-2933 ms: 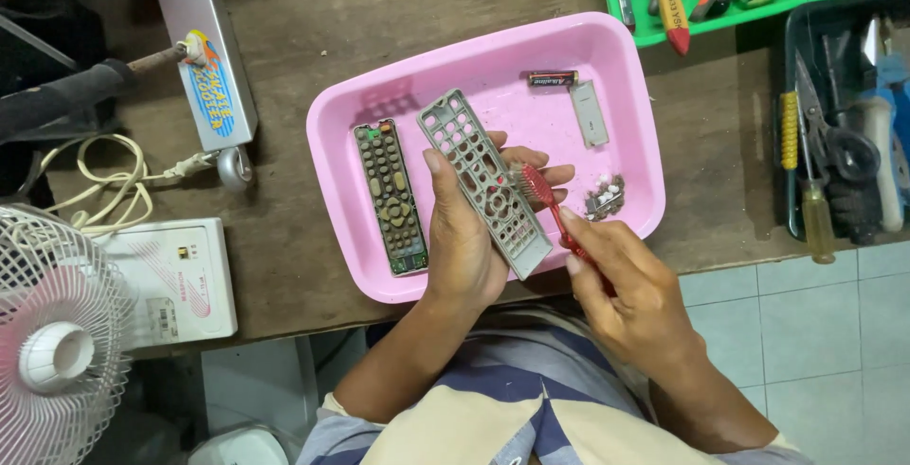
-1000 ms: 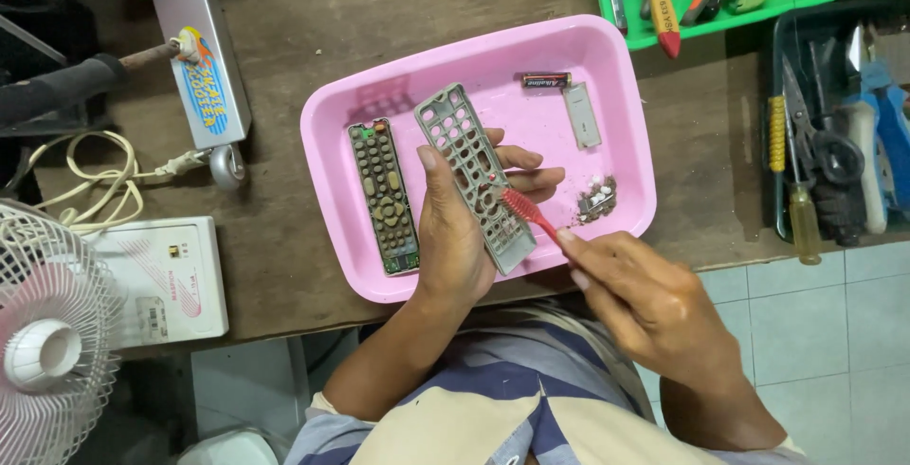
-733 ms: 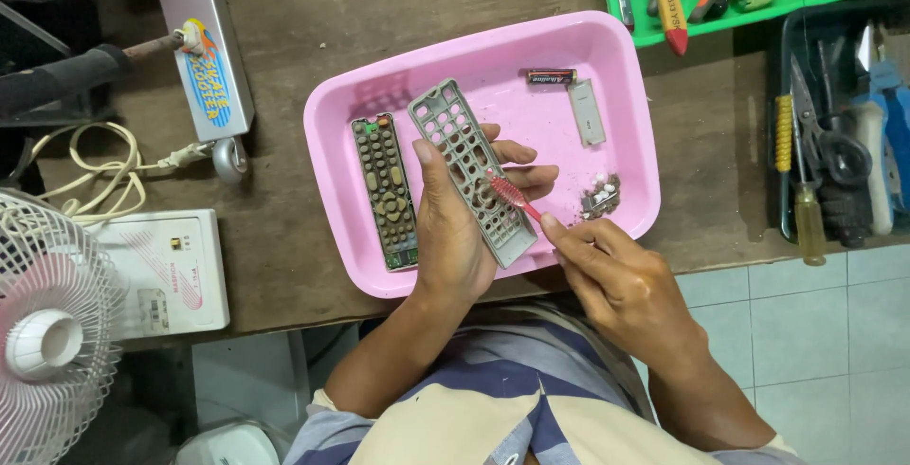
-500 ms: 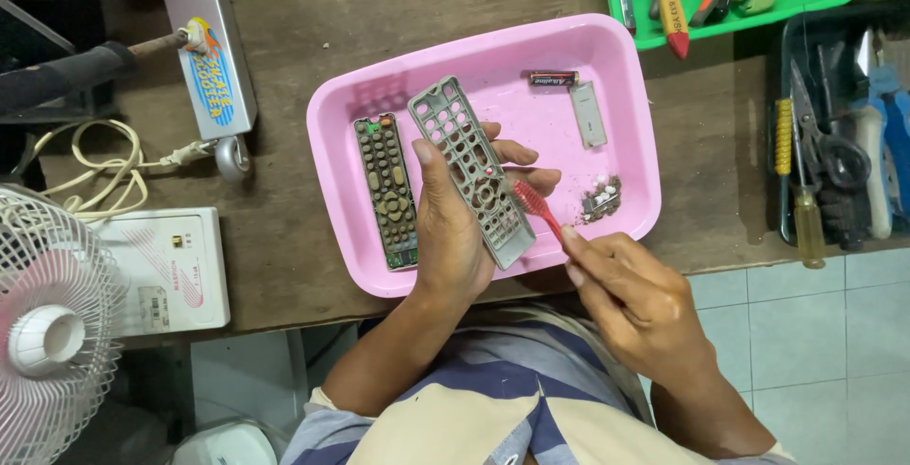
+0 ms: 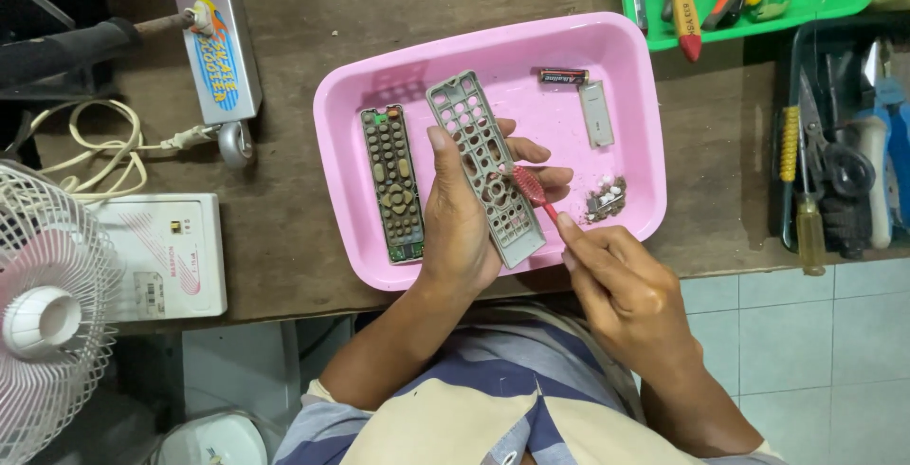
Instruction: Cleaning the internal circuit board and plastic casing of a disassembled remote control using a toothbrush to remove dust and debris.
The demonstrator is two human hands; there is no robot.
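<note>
The left hand (image 5: 462, 228) is gripping a grey remote-control shell (image 5: 484, 166), fingers wrapped behind it with the fingertips showing at its right edge and the thumb lying along its left side. The shell, full of empty button holes, is being held tilted over the near half of a pink tray (image 5: 637, 76). The right hand (image 5: 626, 290) is pinching the handle of a red toothbrush (image 5: 533, 187) between thumb and fingers, just to the right of the shell, and the brush head is touching the shell's face near the middle. In the tray's left part a rubber keypad (image 5: 391, 183) is lying flat beside the left hand. Toward the tray's far right corner a battery (image 5: 563, 76) and a small grey cover (image 5: 596, 113) are lying, with a small metal piece (image 5: 606, 199) near the right edge. The tray is sitting on a wooden bench (image 5: 284, 209), close to its near edge
</note>
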